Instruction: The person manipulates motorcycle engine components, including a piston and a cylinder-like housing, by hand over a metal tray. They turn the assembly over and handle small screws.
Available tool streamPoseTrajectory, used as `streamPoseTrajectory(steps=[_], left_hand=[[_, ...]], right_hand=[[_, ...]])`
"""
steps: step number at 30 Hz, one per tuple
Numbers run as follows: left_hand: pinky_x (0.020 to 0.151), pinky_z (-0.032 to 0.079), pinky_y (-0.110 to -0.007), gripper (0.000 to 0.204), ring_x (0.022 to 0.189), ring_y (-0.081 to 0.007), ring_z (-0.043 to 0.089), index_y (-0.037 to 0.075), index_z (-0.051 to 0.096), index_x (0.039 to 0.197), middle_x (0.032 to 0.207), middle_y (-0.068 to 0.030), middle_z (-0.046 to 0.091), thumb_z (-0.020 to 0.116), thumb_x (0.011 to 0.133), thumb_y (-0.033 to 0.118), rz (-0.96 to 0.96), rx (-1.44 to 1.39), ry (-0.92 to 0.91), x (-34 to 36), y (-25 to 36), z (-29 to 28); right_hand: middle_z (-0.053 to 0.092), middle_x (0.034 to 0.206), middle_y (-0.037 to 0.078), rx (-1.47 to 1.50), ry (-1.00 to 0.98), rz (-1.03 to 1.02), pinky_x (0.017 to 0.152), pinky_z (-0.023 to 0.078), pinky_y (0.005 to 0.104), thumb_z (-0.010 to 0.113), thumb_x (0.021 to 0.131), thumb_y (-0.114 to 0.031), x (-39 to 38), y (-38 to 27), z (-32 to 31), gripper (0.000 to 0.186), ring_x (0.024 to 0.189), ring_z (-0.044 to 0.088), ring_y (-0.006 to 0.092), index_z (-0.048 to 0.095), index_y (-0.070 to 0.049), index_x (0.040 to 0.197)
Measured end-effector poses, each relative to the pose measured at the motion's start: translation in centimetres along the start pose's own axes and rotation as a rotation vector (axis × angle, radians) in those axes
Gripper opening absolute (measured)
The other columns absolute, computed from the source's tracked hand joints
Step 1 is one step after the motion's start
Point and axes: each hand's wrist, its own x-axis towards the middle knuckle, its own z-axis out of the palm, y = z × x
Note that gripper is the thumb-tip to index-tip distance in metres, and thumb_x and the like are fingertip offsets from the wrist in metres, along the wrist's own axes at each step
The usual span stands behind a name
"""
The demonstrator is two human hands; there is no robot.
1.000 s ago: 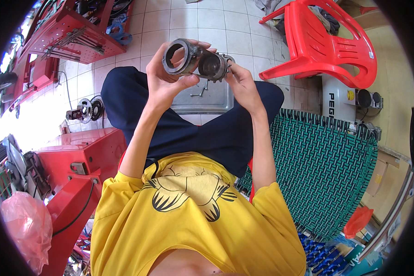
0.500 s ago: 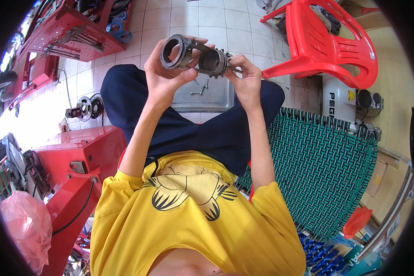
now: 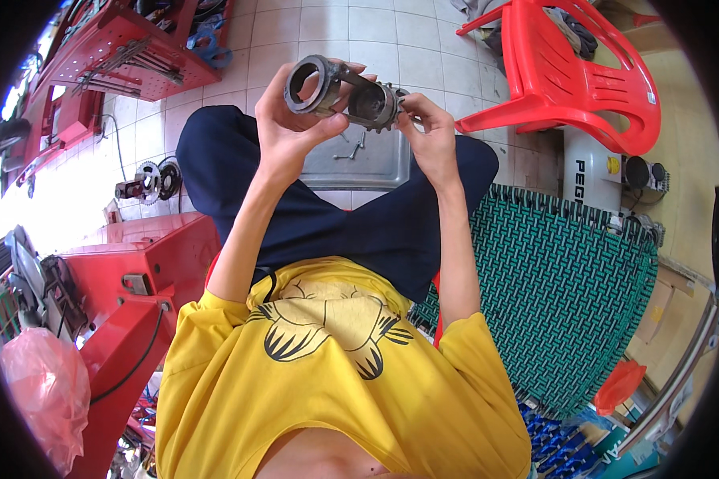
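A dark grey metal housing, with a round open ring at its left end and a hollow, notched-rim cup at its right, is held up above my lap. My left hand grips the ring end from below and behind, thumb along its underside. My right hand has its fingertips bent against the cup end; whether a small piece is pinched there too I cannot make out. Below the housing, a metal tray lies between my legs with a few small bolts or tools in it, partly hidden by the housing.
A red plastic chair stands at upper right, beside a white cylindrical tank. A green woven seat is at my right. A red tool rack, chainrings, a red metal cabinet and a pink plastic bag are at left.
The housing has shifted slightly up and to the right, tilting a little. My right fingers have curled further round its right end. The whole view has moved slightly.
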Motion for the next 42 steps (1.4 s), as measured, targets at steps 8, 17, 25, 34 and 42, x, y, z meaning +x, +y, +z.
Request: streamPoseTrajectory(steps=[8,17,25,34,42], left_hand=[[0.106,0.051,-0.052,0.055,0.119,-0.0413,0.063,-0.004,0.051,0.126,0.13,-0.0278,0.061,0.081,0.082,0.005,-0.032,-0.063,0.079,-0.3,-0.2,-0.3],[0.106,0.051,-0.05,0.053,0.12,-0.039,0.063,-0.005,0.052,0.124,0.128,-0.0286,0.062,0.082,0.081,0.003,0.012,0.049,0.008,0.0,-0.1,-0.5],[0.105,0.052,-0.049,0.051,0.12,-0.0397,0.063,-0.004,0.052,0.123,0.129,-0.0287,0.062,0.081,0.082,0.002,-0.01,0.023,-0.007,-0.3,-0.2,-0.5],[0.105,0.051,-0.053,0.049,0.12,-0.0428,0.062,-0.005,0.051,0.125,0.13,-0.0292,0.061,0.078,0.084,0.001,-0.006,0.01,0.018,-0.4,-0.2,-1.1],[0.098,0.054,-0.056,0.061,0.121,-0.0496,0.059,-0.004,0.048,0.134,0.132,-0.0294,0.058,0.078,0.089,0.022,0.017,0.108,0.026,-0.4,-0.5,-1.2]], right_hand=[[0.07,0.088,0.0,0.068,-0.003,0.023,0.076,0.046,0.0271,0.071,0.093,-0.009,-0.1,0.7,0.2,0.009,0.082,0.061,0.0086,0.071,-0.001,0.098],[0.072,0.087,0.001,-0.02,-0.025,0.02,0.077,0.045,0.0266,0.072,0.094,-0.015,-0.4,1.0,0.0,0.014,0.081,0.062,0.0084,0.072,-0.002,0.098],[0.072,0.088,0.001,0.066,0.054,0.003,0.076,0.045,0.0276,0.076,0.091,-0.014,-0.9,0.9,0.4,0.012,0.081,0.06,0.0087,0.072,-0.004,0.096],[0.07,0.085,0.002,0.007,-0.017,0.027,0.076,0.047,0.0253,0.074,0.092,-0.012,-0.7,0.7,0.6,0.012,0.082,0.062,0.0079,0.071,-0.002,0.097],[0.07,0.084,0.001,0.065,0.048,0.052,0.07,0.046,0.0236,0.076,0.091,-0.012,-0.9,0.8,0.9,0.012,0.079,0.061,0.0068,0.072,-0.004,0.097]])
